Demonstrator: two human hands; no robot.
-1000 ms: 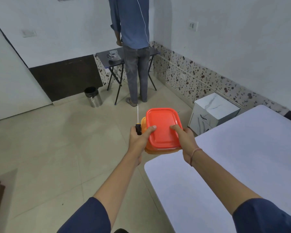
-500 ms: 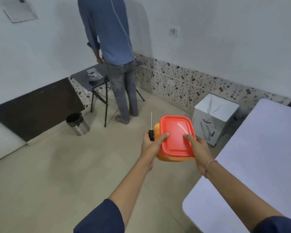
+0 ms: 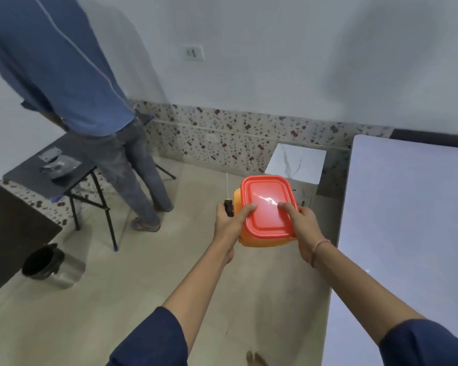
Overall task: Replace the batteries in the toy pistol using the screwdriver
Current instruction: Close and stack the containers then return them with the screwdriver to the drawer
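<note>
An orange plastic box (image 3: 251, 240) with a red lid (image 3: 266, 204) is carried in front of me above the floor, held from both sides. My left hand (image 3: 229, 224) grips its left side with the thumb on the lid, and also pins a screwdriver (image 3: 228, 204) with a black handle, its thin shaft pointing up. My right hand (image 3: 300, 225) grips the right side, thumb on the lid. The lid is closed, so the inside of the box is hidden. No toy pistol or batteries are visible.
A white table (image 3: 407, 233) fills the right side. A small white cabinet (image 3: 296, 162) stands by the speckled wall. A person in a blue shirt (image 3: 72, 83) stands at a black folding table (image 3: 45, 178) at left. A steel bin (image 3: 53, 265) sits on the floor.
My view has swung to the right and closer to the wall; the white table has slid to the right edge. Both hands keep the same grip on the box and screwdriver.
</note>
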